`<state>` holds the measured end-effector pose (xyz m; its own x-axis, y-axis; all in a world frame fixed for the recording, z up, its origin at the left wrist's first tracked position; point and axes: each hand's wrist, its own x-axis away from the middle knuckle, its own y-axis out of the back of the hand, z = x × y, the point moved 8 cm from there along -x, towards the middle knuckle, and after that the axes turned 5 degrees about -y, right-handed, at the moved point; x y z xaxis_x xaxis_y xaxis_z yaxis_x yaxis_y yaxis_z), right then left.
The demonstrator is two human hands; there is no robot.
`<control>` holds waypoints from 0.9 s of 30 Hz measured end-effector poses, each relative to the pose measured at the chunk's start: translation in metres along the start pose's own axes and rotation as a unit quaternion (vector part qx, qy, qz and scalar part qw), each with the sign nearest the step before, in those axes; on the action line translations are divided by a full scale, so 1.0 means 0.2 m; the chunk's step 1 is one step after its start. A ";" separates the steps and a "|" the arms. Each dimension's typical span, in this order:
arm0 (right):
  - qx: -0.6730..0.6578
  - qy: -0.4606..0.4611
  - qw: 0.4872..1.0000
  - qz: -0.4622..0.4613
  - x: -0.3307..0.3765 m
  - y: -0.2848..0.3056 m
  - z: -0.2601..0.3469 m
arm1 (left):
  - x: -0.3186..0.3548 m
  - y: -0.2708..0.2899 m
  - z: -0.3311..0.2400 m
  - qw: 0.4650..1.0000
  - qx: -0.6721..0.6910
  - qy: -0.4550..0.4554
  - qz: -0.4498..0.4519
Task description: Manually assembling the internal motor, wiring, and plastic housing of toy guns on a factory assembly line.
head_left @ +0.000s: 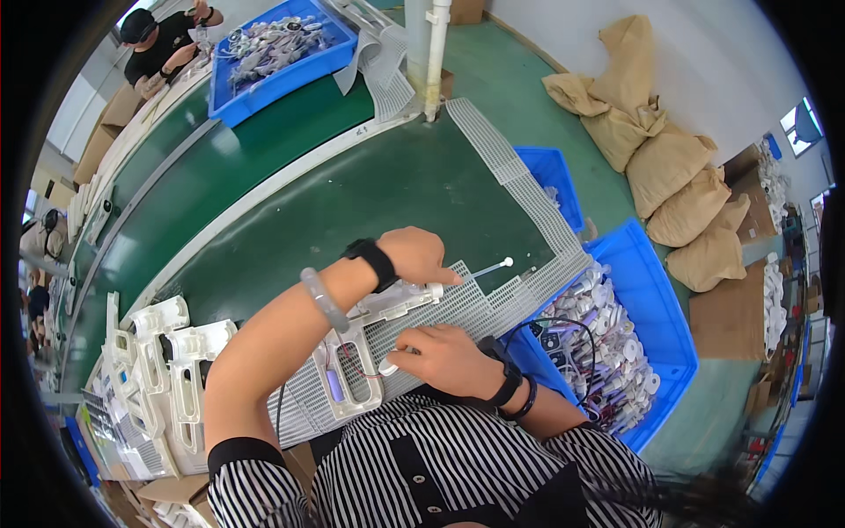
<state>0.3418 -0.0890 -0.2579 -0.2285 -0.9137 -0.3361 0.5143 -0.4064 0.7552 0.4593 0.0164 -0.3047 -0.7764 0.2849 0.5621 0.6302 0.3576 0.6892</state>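
A white plastic housing [358, 405] with a frame-like handle lies on the grey mesh mat in front of me. Inside the handle show a purple cylinder [335, 385] and thin red wires. My left hand [415, 257] reaches across the housing's far end, fingers curled; what they grip is hidden. Just beyond its fingertips lies a thin pale rod with a white knob [507, 262]. Close to the handle, my right hand [447, 359] has its fingers closed on a small round white part [387, 366], with a wire running from it toward the housing.
Several similar white housings [180, 352] lie at the left. A blue bin [656, 326] full of small wired parts stands at my right, a black cable over it. Across the green table [378, 189] is another blue bin [264, 106]; a person works beyond it.
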 end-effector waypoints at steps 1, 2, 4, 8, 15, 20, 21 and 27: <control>-0.008 0.000 1.000 0.002 0.00 0.00 -0.01 | -0.03 0.01 -0.06 1.000 -0.002 -0.006 0.006; -0.007 -0.006 1.000 0.001 0.00 0.00 -0.02 | -0.04 0.03 -0.11 0.997 -0.074 0.001 0.014; -0.018 0.013 1.000 -0.014 -0.01 0.01 -0.01 | -0.05 0.03 -0.17 0.976 -0.206 -0.036 -0.058; -0.020 0.019 1.000 -0.014 -0.02 -0.01 -0.02 | -0.10 -0.06 -0.20 0.982 -0.176 -0.027 -0.061; 0.028 0.039 0.999 -0.019 -0.05 0.01 0.00 | 0.06 0.12 -0.09 0.976 -0.037 0.049 -0.210; 0.064 0.036 0.997 -0.021 -0.05 0.04 -0.02 | 0.19 0.26 0.07 0.957 -0.010 0.120 -0.262; 0.069 0.034 0.997 -0.017 -0.05 0.04 -0.03 | 0.21 0.27 0.11 0.956 -0.013 0.138 -0.260; 0.091 0.030 0.993 -0.067 -0.04 0.11 -0.07 | 0.34 0.25 0.26 0.932 0.144 0.211 -0.255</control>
<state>0.3672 -0.0902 -0.2457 -0.2329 -0.8522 -0.4685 0.3239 -0.5223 0.7889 0.4386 0.1000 -0.2552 -0.8651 -0.3419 0.3671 0.1047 0.5925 0.7988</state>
